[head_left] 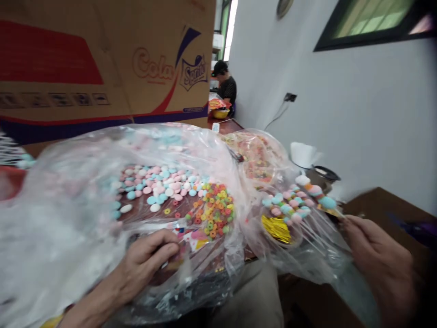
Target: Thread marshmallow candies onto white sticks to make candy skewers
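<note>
Fingers of the left hand curl down onto the crumpled clear plastic bag, pressing its edge beside the loose pile of pastel pink, blue and white candy discs and small multicoloured candy rings. Right hand pinches a thin wooden skewer threaded with pastel marshmallow pieces, held over a second clear bag of filled skewers. Behind stands a big brown printed cardboard box; a person in black sits far off.
</note>
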`<state>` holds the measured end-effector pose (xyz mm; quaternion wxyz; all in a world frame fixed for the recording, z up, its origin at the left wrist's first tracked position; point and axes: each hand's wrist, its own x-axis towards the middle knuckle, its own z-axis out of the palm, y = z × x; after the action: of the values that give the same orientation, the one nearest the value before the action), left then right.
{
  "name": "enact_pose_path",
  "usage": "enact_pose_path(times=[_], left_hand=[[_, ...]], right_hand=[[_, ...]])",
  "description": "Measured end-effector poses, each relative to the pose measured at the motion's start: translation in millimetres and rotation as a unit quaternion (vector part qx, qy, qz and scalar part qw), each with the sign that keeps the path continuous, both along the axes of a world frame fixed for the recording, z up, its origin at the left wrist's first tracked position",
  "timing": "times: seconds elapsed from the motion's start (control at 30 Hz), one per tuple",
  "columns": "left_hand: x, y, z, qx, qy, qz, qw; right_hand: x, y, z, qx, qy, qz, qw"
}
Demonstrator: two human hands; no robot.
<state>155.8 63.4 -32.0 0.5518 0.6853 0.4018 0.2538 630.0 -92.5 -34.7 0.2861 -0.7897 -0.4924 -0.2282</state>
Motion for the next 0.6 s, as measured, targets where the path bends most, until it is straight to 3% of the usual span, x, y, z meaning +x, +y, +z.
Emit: enact_pose_path(times=[0.07,0.17,0.3,0.43,0.6], left_hand=[[2.1,-1.6,1.6,-0.05,-0.033,-0.005,0.998],[4.0,-4.9,0.5,-0.112,-0.097,-0.032,0.988],[1.6,-6.9,-1.1,-0.143,-0.123,-0.053,0.981],[-2.4,-6.6,-3.3,-0.16,-0.133,-0.058,0.976],[-4.9,-4.4,-5.1,-0.179,-0.141,-0.068,0.971]], right_hand=[[-23.2,-2.9,3.9,0.023,0.061,0.1,0.993],[-68.3,7.1,14.2,0.044,0.02,0.268,0.962],[-119.6,31.5,33.0,0.004,-0.023,0.378,0.926],[-138.5,44.9,41.1,0.003,-0.052,0.424,0.904],[-137.3,47.8,40.3,-0.009,-0.068,0.447,0.892]])
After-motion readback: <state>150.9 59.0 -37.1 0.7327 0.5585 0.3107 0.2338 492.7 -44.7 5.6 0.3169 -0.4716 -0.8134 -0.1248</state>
